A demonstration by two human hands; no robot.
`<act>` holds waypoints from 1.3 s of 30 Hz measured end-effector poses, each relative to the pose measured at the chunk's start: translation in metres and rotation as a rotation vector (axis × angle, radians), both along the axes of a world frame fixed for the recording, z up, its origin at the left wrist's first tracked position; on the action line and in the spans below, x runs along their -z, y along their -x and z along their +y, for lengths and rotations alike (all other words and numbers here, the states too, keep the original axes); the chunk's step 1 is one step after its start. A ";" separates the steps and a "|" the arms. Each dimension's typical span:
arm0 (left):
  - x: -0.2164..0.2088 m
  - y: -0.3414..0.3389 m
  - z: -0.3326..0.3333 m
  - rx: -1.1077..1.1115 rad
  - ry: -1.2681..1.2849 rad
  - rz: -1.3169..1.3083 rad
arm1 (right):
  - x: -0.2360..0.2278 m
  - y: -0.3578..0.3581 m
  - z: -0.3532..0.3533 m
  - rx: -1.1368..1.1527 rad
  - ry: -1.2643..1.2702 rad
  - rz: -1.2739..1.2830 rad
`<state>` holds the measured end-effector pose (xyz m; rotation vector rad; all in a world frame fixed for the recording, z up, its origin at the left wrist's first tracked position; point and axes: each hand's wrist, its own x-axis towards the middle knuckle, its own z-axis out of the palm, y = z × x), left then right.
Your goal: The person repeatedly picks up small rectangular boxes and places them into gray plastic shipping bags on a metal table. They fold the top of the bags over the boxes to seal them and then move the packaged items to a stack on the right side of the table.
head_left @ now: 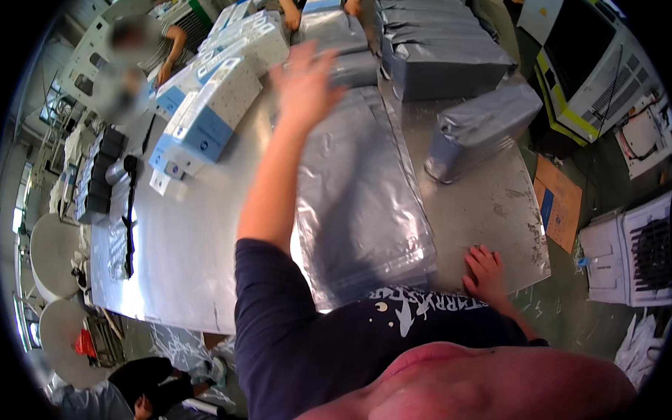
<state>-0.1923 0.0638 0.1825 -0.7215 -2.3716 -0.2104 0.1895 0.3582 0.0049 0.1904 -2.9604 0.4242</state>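
Observation:
My left arm reaches far across the metal table (pixel 194 257). My left hand (pixel 307 87), slightly blurred, has its fingers spread and holds nothing. It is over the far end of a stack of flat silver-grey plastic bags (pixel 358 203). Just beyond are filled grey bags (pixel 331 32), partly hidden by the hand; I cannot tell whether it touches them. My right hand (pixel 485 273) lies at the table's near right edge, empty, fingers extended on the bare metal. A wrapped grey package (pixel 487 126) lies on the table beyond it.
White and blue boxes (pixel 213 124) crowd the far left; wrapped grey packages (pixel 448 58) line the far right. Co-workers' hands (pixel 292 17) are at the far side. Black containers (pixel 100 176) stand along the left edge. Flattened cardboard (pixel 562 199) lies on the floor at right.

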 end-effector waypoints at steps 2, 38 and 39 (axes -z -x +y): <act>0.019 0.050 -0.122 -0.368 0.017 0.004 | -0.008 0.013 -0.002 0.070 0.097 0.030; 0.153 -0.286 -0.460 -0.362 -1.123 -1.291 | -0.043 0.082 -0.263 -0.245 0.403 -0.237; 0.159 -0.292 -0.445 -0.342 -1.164 -1.159 | -0.036 0.097 -0.281 -0.347 0.382 -0.149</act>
